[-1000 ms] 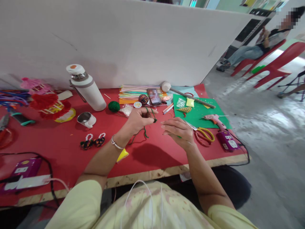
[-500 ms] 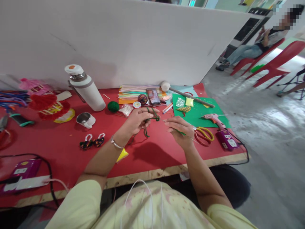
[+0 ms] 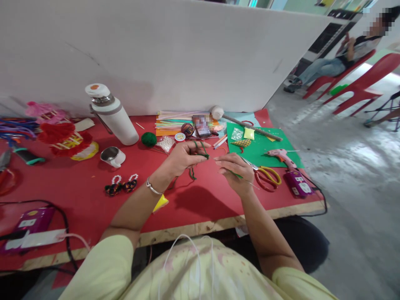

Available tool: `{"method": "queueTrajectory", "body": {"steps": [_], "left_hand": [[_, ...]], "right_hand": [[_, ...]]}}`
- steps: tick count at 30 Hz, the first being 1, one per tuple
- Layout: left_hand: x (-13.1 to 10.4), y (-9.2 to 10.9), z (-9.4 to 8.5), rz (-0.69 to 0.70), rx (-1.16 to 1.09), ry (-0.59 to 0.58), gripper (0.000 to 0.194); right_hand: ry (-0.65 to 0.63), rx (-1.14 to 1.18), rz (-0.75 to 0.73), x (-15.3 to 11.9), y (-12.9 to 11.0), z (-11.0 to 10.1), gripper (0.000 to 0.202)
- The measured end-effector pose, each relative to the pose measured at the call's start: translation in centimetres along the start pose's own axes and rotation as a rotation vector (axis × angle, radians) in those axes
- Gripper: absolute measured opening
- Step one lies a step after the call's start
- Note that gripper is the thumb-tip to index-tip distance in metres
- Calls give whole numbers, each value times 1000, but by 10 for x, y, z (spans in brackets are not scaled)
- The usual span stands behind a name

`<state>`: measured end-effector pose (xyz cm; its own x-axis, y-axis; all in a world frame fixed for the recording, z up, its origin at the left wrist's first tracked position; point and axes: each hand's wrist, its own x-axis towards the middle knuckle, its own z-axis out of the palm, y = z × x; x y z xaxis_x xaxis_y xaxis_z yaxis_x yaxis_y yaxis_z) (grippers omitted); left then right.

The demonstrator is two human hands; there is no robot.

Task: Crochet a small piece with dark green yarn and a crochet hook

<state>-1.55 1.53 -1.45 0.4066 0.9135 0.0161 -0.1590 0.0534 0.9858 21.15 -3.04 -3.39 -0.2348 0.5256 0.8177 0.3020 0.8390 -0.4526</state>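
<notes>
My left hand (image 3: 183, 159) pinches dark green yarn (image 3: 192, 173). A strand of it loops over my raised fingers, and a loose end hangs below the hand. My right hand (image 3: 236, 171) is closed on a crochet hook (image 3: 238, 176) with a green grip, its thin metal end sticking out towards the wrist. The hook's tip is too small to make out near the fingertips. The two hands face each other, a small gap apart, above the red tabletop (image 3: 200, 212). A green yarn ball (image 3: 148, 139) lies beyond my left hand, beside a bag of white beads (image 3: 166, 144).
Left of my arm stand a white flask (image 3: 120, 123) and a steel-lined cup (image 3: 113, 157). Scissors (image 3: 268, 178) lie beside my right hand, and a glue gun (image 3: 279, 155) rests on green sheet (image 3: 289, 160). A white partition (image 3: 175, 58) bounds the back; a person sits far right.
My left fingers and thumb have shifted slightly around the yarn. My right hand has moved a little to the left, keeping hold of the crochet hook.
</notes>
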Motion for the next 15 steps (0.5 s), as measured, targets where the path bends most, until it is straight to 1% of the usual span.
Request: {"method": "queueTrajectory", "body": {"steps": [4, 10, 15], "left_hand": [[0, 2, 2, -12, -36, -7, 49], [-2, 8, 7, -38, -89, 15, 45], [-2, 8, 8, -57, -113, 32, 42]], "right_hand": [[-6, 4, -9, -1, 1, -1, 29], [-5, 0, 11, -2, 2, -1, 25], [-49, -80, -48, 1, 1, -2, 25]]}}
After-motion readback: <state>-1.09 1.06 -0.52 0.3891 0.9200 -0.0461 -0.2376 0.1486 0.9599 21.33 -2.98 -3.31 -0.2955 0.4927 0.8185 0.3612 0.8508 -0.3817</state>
